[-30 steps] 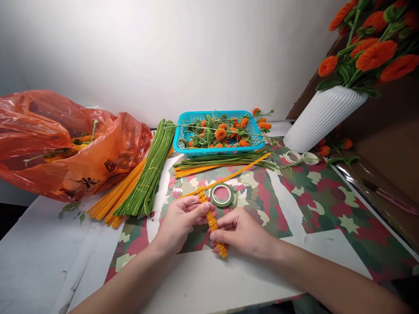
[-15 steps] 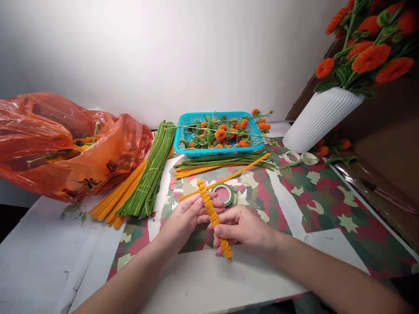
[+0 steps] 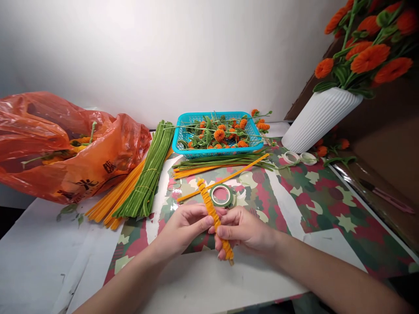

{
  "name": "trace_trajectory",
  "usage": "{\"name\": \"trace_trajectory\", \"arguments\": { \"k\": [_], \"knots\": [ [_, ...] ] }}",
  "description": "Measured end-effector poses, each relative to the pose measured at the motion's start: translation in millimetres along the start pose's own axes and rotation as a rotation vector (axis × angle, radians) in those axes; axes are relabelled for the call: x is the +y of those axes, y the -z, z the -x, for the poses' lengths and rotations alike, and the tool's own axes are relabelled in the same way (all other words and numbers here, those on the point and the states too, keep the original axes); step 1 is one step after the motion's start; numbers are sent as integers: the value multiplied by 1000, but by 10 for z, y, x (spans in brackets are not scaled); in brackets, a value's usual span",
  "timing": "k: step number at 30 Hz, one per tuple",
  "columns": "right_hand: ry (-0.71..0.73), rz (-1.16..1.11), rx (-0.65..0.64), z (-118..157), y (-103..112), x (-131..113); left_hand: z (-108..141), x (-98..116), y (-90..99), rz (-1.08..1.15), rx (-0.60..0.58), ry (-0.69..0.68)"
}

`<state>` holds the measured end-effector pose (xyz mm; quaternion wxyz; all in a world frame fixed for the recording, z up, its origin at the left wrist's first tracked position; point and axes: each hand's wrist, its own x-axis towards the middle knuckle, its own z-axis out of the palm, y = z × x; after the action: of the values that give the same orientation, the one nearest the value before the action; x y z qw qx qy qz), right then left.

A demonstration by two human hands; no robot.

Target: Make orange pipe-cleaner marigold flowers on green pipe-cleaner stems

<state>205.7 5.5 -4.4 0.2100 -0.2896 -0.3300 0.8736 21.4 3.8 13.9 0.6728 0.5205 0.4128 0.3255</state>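
A thin stick wound with fuzzy orange-yellow stem (image 3: 209, 204) slants between my two hands, its lower tip bare near the table's front. My left hand (image 3: 190, 224) pinches the middle of it, thumb on top. Close beside, my right hand (image 3: 237, 229) grips its lower half between thumb and curled fingers. Just beyond my fingers lies a roll of green tape (image 3: 221, 195). One loose orange stem (image 3: 234, 174) stretches diagonally behind the roll.
Behind stands a blue basket (image 3: 218, 152) of orange flowers. Green stems (image 3: 144, 179) and orange stems (image 3: 111, 205) lie left, near an orange bag (image 3: 98, 165). At right are a white vase (image 3: 322, 120), tape rolls (image 3: 308, 158) and a pink-handled tool (image 3: 393, 200).
My left hand has moved right and down along the wound stick, and its spread fingers have closed on it. My right hand keeps hold of the lower part.
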Motion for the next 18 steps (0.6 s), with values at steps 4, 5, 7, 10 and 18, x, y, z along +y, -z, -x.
{"name": "trace_trajectory", "arguments": {
  "k": [4,5,7,10,18],
  "knots": [
    [6,93,80,9,-18,-39,5,-9,-2,-52,51,-4],
    [10,111,105,11,-20,-44,6,-10,-6,-63,63,-1],
    [23,133,147,17,-17,-51,10,-7,-13,-74,77,9],
    [19,128,127,29,-2,-52,13,7,-4,-9,55,37],
    [-79,91,71,17,-4,-33,-66,53,183,337,477,26]
  ]
}}
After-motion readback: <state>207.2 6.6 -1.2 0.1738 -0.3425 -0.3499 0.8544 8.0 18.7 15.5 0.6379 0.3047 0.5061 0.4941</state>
